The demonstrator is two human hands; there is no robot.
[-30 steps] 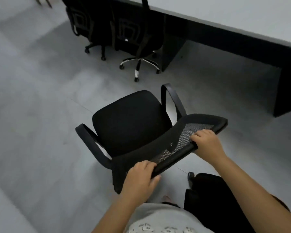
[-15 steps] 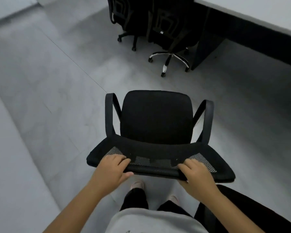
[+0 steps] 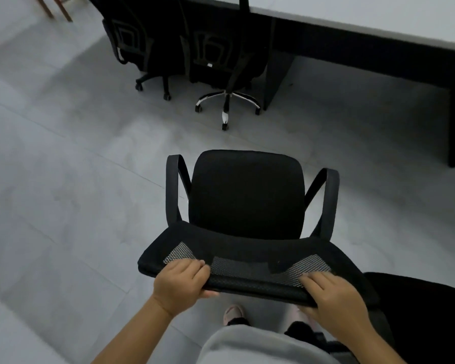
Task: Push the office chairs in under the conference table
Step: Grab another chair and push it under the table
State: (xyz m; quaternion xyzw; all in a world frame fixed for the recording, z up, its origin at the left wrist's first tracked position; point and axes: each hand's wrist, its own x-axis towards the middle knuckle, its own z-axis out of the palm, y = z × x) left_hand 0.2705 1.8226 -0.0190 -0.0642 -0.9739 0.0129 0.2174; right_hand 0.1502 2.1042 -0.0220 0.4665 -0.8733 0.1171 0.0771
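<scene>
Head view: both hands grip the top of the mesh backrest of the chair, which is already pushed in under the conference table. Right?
Not quite. In the head view the left hand and right hand do grip the mesh backrest, but that chair stands out on the open floor, well short of the conference table. Two other chairs sit at the table.

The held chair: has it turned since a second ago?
Yes. The held chair has swung round: its seat now faces squarely ahead toward the conference table, both hands gripping its backrest.
</scene>
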